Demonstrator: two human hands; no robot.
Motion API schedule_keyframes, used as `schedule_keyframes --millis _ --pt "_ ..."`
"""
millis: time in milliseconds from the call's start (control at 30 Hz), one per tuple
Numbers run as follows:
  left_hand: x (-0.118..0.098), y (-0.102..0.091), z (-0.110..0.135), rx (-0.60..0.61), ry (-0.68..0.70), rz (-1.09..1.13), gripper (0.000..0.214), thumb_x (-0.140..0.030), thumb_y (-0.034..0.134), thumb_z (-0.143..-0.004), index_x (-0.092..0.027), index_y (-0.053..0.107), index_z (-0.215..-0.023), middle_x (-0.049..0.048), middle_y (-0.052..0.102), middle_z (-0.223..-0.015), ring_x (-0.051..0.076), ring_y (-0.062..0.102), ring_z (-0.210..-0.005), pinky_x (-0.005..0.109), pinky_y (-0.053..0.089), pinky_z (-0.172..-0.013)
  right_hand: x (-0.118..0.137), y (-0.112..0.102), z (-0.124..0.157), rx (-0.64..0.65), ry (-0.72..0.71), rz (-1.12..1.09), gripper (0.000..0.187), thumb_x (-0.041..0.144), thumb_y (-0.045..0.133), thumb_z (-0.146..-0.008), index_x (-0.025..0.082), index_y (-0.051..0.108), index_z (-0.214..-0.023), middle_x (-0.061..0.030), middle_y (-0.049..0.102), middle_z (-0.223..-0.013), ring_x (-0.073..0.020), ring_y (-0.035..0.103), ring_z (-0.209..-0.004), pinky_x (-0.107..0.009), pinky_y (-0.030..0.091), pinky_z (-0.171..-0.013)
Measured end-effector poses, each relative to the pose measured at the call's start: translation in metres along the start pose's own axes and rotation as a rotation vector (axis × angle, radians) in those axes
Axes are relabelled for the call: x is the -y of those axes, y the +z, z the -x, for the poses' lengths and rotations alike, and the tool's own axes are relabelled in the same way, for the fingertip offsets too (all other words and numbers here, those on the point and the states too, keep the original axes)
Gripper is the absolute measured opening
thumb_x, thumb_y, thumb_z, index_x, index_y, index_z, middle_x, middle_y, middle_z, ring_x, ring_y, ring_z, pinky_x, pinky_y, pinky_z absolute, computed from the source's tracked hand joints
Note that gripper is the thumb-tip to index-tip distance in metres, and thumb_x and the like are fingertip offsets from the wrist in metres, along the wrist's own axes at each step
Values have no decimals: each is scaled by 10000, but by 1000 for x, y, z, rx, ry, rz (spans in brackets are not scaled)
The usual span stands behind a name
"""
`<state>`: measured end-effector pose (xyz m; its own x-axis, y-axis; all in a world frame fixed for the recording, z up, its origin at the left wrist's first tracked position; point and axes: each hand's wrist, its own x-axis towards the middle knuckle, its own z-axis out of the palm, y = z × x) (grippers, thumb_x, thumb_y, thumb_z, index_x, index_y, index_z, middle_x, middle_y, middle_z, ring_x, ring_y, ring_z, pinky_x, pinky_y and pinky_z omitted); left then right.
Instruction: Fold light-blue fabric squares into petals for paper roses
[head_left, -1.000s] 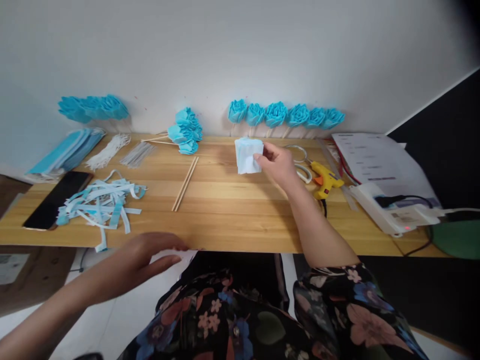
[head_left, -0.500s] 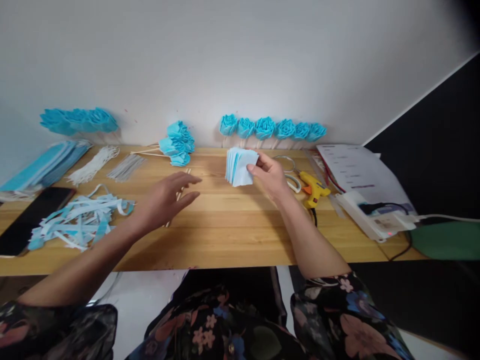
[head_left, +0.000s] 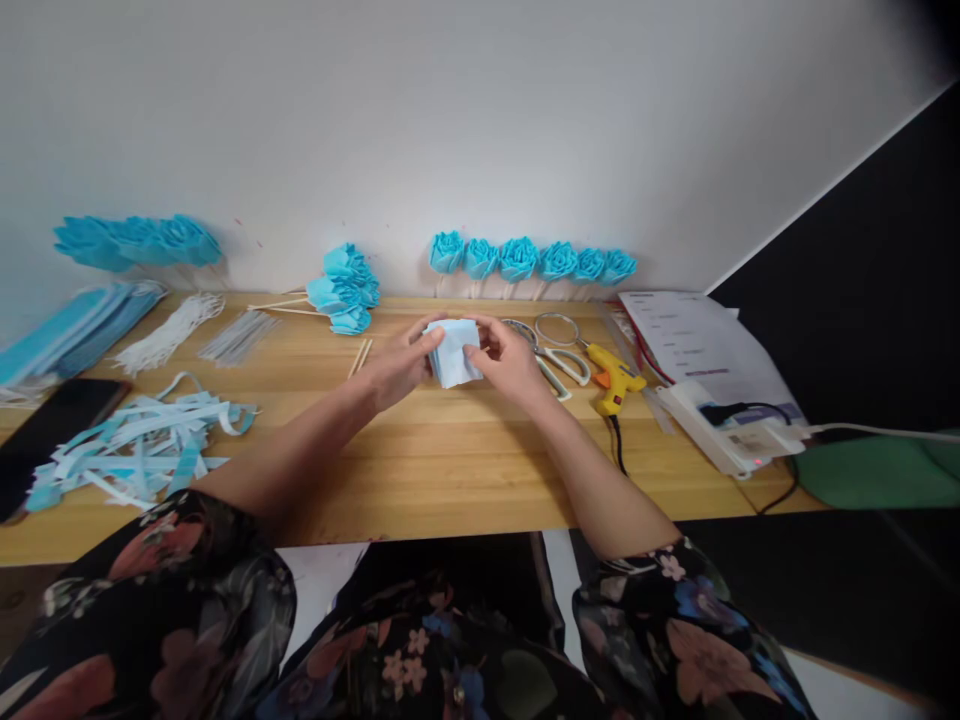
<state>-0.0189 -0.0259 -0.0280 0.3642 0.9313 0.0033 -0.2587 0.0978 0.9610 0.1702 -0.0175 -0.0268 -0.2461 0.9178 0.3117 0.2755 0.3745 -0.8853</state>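
A stack of light blue fabric squares [head_left: 456, 358] is held up over the middle of the table. My left hand [head_left: 401, 368] is closed on its left edge, thumb on the front face. On the other side my right hand [head_left: 510, 360] grips the right edge, its thumb also across the front. The fingers behind the stack are partly hidden. Thin wooden sticks [head_left: 360, 358] lie just left of my left hand. Beyond my right hand are scissors [head_left: 566, 365] with pale handles and a round metal ring [head_left: 557, 328].
Blue fabric roses [head_left: 519, 260] on sticks lean along the wall; more blue flowers [head_left: 346, 290] lie left of them. A yellow glue gun [head_left: 616, 378], power strip [head_left: 712, 430] and papers [head_left: 675, 330] are at right. Fabric strips [head_left: 150, 440], a phone [head_left: 56, 430] and face masks [head_left: 82, 325] are at left.
My left hand has moved right from above the sticks and taken hold of the stack's left side. My right hand has shifted slightly left and down with the stack, uncovering the scissors.
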Motion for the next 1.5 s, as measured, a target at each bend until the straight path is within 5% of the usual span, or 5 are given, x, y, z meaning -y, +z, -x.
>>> schedule_keyframes --millis 133,333,1133,1267,1500 --pt "1 -2 -4 -155 199 -362 638 -341 806 -715 -182 565 -1284 116 667 -1225 250 638 -1075 379 503 -921 -6 1 -2 -25 0 -23 448 289 630 -791 224 631 -1235 -35 724 -950 -188 672 -840 -334 558 -771" --pt "0 -4 0 -250 304 -896 162 -282 640 -810 -168 652 -925 47 694 -882 195 613 -819 325 469 -791 -14 1 -2 56 48 27 192 338 648 -789 212 683 -929 -31 707 -899 -200 647 -861 -335 517 -809" --pt "16 -13 0 -220 170 -859 214 -314 669 -753 -187 575 -897 1 607 -791 155 530 -701 271 397 -644 -23 4 0 160 130 130 294 391 711 -764 200 675 -984 -18 651 -837 -169 555 -744 -288 428 -678" --pt "22 -16 -2 -236 160 -657 233 -397 662 -796 -187 572 -846 1 595 -750 149 531 -680 266 407 -628 -24 6 0 112 139 189 229 420 658 -803 199 618 -755 -3 606 -694 -156 520 -657 -285 400 -618" --pt "24 -18 -2 -212 101 -300 403 -557 702 -781 -171 619 -859 18 635 -748 150 565 -675 267 438 -621 -27 9 2 132 135 34 245 405 636 -822 185 674 -924 -40 702 -881 -180 631 -779 -322 508 -731"
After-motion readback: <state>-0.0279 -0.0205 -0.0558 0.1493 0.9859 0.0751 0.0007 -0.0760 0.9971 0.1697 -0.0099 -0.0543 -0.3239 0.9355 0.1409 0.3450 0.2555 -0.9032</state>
